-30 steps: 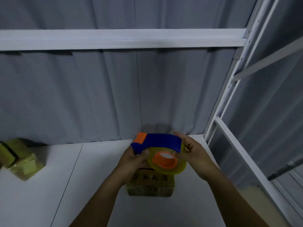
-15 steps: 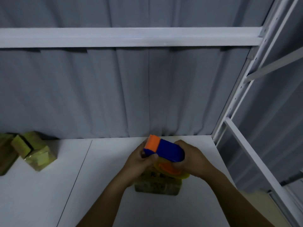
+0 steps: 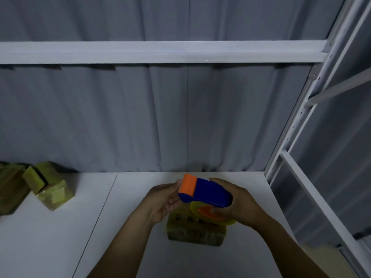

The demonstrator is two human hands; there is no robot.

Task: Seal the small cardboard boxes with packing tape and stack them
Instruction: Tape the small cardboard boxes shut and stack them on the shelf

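Box: the small brown cardboard box [image 3: 195,231] with dark characters printed on its top stands on the white table [image 3: 60,237], directly under both hands. I judge it is placed there so that tape can come straight down on its top seam. If tape is already on it, I cannot tell.
Dispenser: the blue plastic tape dispenser [image 3: 210,192] with an orange nose is held in the air just above the box, with the nose pointing left. The yellowish clear tape roll [image 3: 204,211] hangs under it.
Right hand: the right hand [image 3: 239,205] grips the dispenser body, fingers curled over the top and thumb at the roll's orange core, probably to stop it from turning.
Left hand: the left hand [image 3: 162,199] is wide, palm turned to the dispenser, with the fingers nearly straight and touching the orange nose. It seems to be looking for the loose tape end.
Arms: both forearms rise from the lower edge and meet over the box.
Other boxes: the pile of yellowish cardboard boxes [image 3: 50,189] lies at the table's left end, well apart.
Behind: the grey pleated curtain [image 3: 180,117].
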